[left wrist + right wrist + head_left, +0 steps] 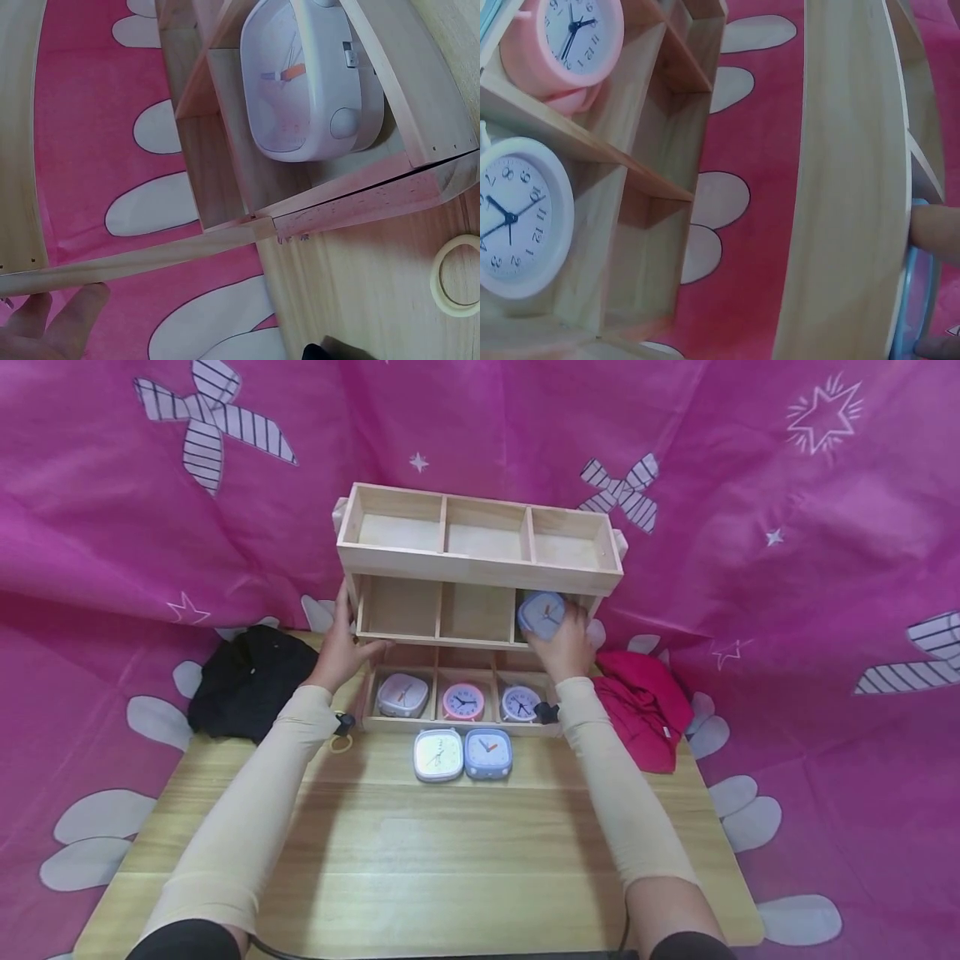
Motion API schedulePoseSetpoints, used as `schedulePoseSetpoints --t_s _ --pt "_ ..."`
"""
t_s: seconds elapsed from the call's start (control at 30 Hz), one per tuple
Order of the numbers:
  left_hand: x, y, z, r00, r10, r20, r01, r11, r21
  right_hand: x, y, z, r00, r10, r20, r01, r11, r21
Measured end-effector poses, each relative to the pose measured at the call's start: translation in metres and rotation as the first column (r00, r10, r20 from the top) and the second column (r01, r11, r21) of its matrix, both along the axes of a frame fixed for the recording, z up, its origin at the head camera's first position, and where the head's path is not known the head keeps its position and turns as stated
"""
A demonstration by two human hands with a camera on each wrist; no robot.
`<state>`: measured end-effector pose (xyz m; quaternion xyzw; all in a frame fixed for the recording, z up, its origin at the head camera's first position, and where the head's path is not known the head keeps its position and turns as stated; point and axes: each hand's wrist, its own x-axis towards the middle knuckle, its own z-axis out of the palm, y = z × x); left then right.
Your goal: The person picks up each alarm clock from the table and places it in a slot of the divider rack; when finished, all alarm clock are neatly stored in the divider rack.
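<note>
My right hand point(564, 647) grips a blue alarm clock point(542, 614) at the right compartment of the middle tier of a wooden organizer shelf point(480, 566). In the right wrist view, part of the blue clock point(913, 300) shows behind the tier's front board. My left hand point(341, 652) rests at the left end of that tier, index finger straight up along the side and thumb pointing inward below. Its fingers touch a wooden edge point(150, 264) in the left wrist view. The bottom tier holds a pale squarish clock point(403, 695), a round pink clock point(463, 702) and a round white clock point(521, 702).
A white clock point(438, 755) and another blue clock point(488, 753) stand side by side on the wooden table point(450, 860) before the shelf. Black cloth point(251, 681) lies at left, red cloth point(645, 706) at right. A pink patterned curtain point(480, 418) hangs behind.
</note>
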<state>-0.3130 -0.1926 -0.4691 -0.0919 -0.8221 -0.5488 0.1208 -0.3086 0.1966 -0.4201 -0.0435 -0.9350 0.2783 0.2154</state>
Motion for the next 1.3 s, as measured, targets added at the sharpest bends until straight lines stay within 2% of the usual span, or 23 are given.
schedulePoseSetpoints --t_s 0.13,0.23,0.33,0.43,0.5,0.6,0.83,0.93,1.03,1.17,1.3 --pt "0.0 0.0 0.001 1.0 -0.003 0.014 0.003 1.0 -0.002 0.01 0.001 0.002 1.0 0.019 -0.02 -0.019 1.0 0.002" --pt "0.001 -0.001 0.001 1.0 -0.003 0.017 0.003 1.0 0.001 0.021 0.001 0.002 0.996 0.02 -0.086 -0.02 1.0 0.007" --pt "0.002 -0.002 -0.001 1.0 -0.011 0.015 0.011 1.0 0.003 0.034 0.001 0.0 0.983 0.024 -0.185 -0.024 1.0 0.006" --pt "0.003 -0.002 -0.001 1.0 -0.014 0.017 0.014 1.0 0.002 0.048 0.0 -0.004 0.959 0.048 -0.28 -0.05 0.999 0.002" --pt "0.003 -0.002 -0.002 1.0 -0.01 0.02 0.01 1.0 -0.002 0.057 -0.002 -0.006 0.947 0.07 -0.313 -0.071 0.997 0.007" --pt "0.002 -0.003 -0.002 1.0 -0.007 0.02 0.007 1.0 -0.007 0.073 -0.006 -0.012 0.943 0.113 -0.313 -0.11 0.994 0.028" --pt "0.001 -0.003 -0.004 1.0 -0.025 0.011 0.025 1.0 -0.012 0.105 -0.019 -0.038 0.948 0.215 -0.235 -0.2 0.976 0.086" --pt "0.001 -0.003 -0.004 1.0 -0.022 0.012 0.022 1.0 -0.016 0.117 -0.023 -0.053 0.959 0.239 -0.151 -0.224 0.968 0.11" --pt "0.0 -0.003 -0.004 1.0 -0.023 0.013 0.023 1.0 -0.014 0.128 -0.026 -0.069 0.966 0.255 -0.031 -0.25 0.96 0.127" --pt "0.0 -0.002 -0.002 1.0 -0.025 0.016 0.025 1.0 -0.007 0.138 -0.027 -0.088 0.954 0.268 0.132 -0.285 0.949 0.132" --pt "0.0 -0.001 0.0 1.0 -0.023 0.016 0.023 1.0 -0.005 0.143 -0.026 -0.103 0.929 0.276 0.245 -0.309 0.945 0.109"
